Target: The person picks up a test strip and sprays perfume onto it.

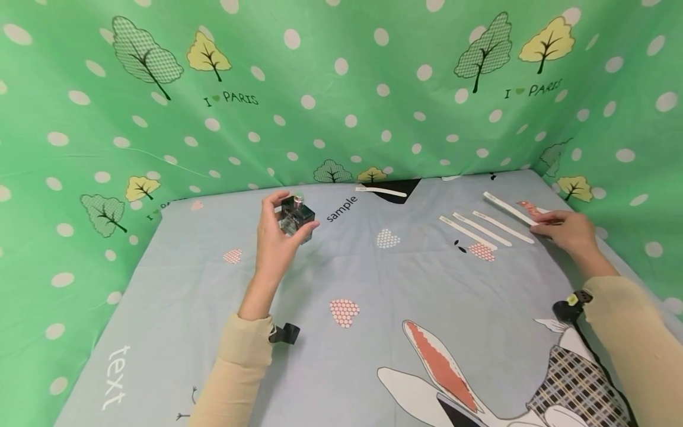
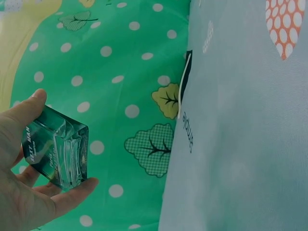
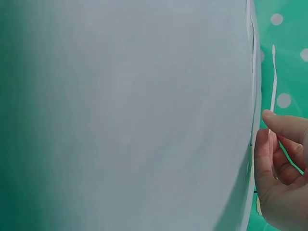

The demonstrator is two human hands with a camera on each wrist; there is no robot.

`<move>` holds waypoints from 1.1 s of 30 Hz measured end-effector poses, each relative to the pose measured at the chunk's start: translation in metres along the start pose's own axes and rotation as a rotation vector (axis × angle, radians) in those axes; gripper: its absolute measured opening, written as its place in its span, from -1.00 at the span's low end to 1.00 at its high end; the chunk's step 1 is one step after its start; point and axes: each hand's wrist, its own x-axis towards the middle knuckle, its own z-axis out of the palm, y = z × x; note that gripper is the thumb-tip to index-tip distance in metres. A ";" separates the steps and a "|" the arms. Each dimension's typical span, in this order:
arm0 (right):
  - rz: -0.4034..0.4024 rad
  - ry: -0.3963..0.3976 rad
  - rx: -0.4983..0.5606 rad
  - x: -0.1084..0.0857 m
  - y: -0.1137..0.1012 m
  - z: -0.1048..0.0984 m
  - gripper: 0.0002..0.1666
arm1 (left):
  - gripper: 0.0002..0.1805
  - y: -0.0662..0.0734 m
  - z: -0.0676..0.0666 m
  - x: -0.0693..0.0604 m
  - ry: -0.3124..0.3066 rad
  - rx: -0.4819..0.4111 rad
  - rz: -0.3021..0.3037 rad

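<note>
My left hand (image 1: 274,243) grips a square dark green glass bottle (image 1: 297,217) by its sides, held above the cloth at the left of the head view. In the left wrist view the bottle (image 2: 57,147) shows white lettering and sits between thumb and fingers of the hand (image 2: 29,192). At the right, my right hand (image 1: 573,236) pinches the near end of a white paper strip (image 1: 509,209). The right wrist view shows this strip (image 3: 274,86) standing out from the thumb and forefinger of the hand (image 3: 284,168).
Several white strips (image 1: 477,229) lie side by side left of my right hand. One more strip (image 1: 381,191) lies at the back, across a black printed patch. A grey-blue printed cloth (image 1: 299,379) covers the table, and a green dotted curtain (image 1: 341,112) hangs behind and at both sides.
</note>
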 end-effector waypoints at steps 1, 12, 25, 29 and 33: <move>-0.002 0.004 0.001 0.000 -0.001 0.000 -0.39 | -0.15 0.000 0.000 0.000 0.001 0.001 0.001; -0.055 0.036 0.022 0.003 -0.006 -0.001 -0.44 | -0.15 -0.001 0.000 0.001 -0.002 -0.002 0.002; -0.109 0.042 -0.010 0.000 -0.017 0.000 -0.49 | -0.16 -0.002 0.000 0.000 -0.003 0.000 0.008; -0.143 0.049 -0.008 0.000 -0.021 0.001 -0.51 | -0.16 -0.002 0.000 0.000 0.000 0.004 0.025; -0.170 0.047 0.001 -0.002 -0.025 0.001 -0.54 | -0.16 -0.003 0.000 0.001 0.003 0.009 0.051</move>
